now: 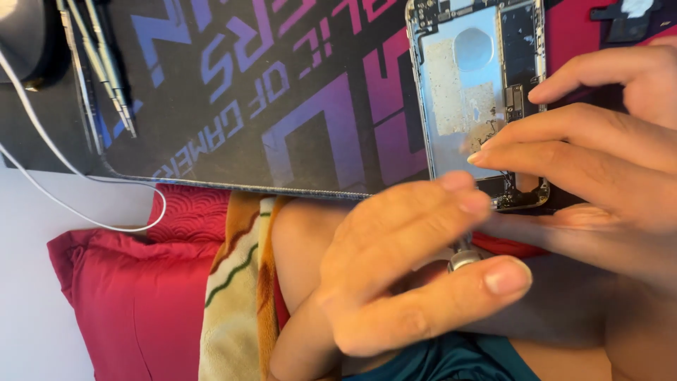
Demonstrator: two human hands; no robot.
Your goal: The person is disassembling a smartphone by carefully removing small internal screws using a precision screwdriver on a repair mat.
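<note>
both hands' fingers (pixel 493 155) over phone frame (pixel 465 92)

You are working in warm, soft, fairly bright light, with only faint shadow beneath your left hand (pixel 416 275). Both it and your right hand (pixel 599 162) are softly blurred. Above them the bare metal phone frame (pixel 462 92) shows a pale sheen.

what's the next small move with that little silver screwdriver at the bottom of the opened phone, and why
Probably seat the tip squarely before turning. The left hand pinches the small silver-capped screwdriver, whose tip is hidden behind the fingers near the bottom edge of the opened silver phone housing. The right hand braces that housing on the dark printed mat, so it looks held firm enough.
</note>
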